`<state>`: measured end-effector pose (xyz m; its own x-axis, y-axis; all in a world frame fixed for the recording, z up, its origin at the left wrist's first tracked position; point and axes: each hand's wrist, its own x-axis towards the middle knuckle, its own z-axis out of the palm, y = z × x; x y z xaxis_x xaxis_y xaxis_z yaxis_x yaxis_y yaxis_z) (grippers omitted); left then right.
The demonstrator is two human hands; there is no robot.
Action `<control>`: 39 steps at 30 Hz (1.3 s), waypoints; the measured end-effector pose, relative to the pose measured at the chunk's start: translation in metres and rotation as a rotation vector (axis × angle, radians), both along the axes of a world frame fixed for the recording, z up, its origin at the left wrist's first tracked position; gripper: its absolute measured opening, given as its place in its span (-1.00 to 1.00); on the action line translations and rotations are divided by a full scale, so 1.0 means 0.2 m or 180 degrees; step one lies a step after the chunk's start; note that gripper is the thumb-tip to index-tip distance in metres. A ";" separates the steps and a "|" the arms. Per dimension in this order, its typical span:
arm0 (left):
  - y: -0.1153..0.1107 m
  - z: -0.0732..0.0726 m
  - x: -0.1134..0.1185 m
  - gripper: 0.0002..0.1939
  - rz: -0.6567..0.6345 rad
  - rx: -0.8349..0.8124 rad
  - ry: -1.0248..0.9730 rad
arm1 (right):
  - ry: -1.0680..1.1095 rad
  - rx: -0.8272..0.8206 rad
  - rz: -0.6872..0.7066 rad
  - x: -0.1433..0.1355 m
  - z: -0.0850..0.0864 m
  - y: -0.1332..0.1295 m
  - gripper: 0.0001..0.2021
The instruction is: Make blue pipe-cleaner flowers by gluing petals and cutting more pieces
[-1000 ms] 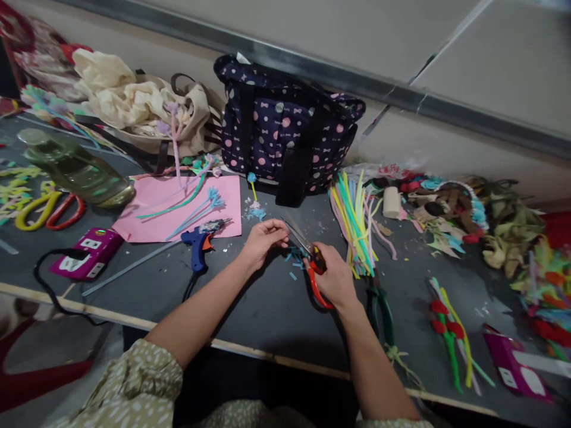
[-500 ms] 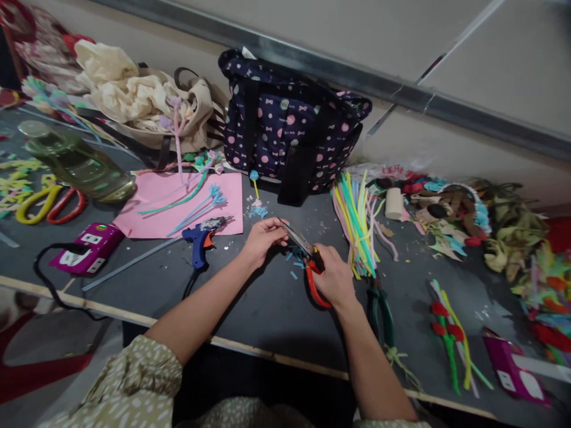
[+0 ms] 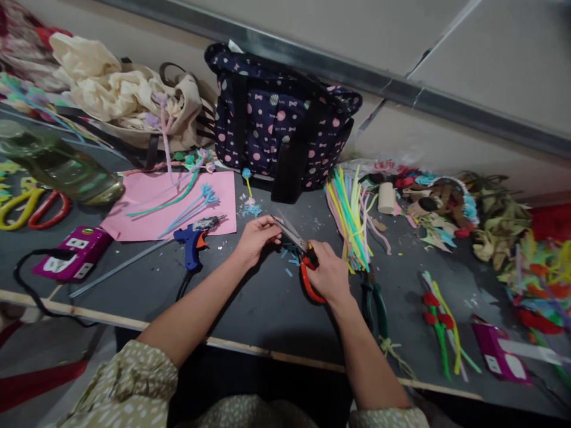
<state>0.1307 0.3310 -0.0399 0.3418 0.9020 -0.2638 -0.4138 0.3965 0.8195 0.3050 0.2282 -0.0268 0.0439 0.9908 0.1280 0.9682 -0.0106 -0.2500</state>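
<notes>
a dark bench (image 3: 263,324) carries a navy patterned bag (image 3: 276,119) at its back and, right of it, a bundle of pastel stems (image 3: 350,220). above the bench's middle, red-handled scissors (image 3: 298,238) sit gripped in the right hand (image 3: 330,273), blades towards the left hand (image 3: 257,241), fingertips pinched; what they pinch is unclear. tiny blue scraps (image 3: 289,272) lie between.
</notes>
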 end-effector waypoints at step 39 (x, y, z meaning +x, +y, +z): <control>0.01 0.00 0.00 -0.72 -0.0100 -0.0072 0.0126 | 0.2948 0.0844 -0.0880 0.11 -0.01 0.03 -0.71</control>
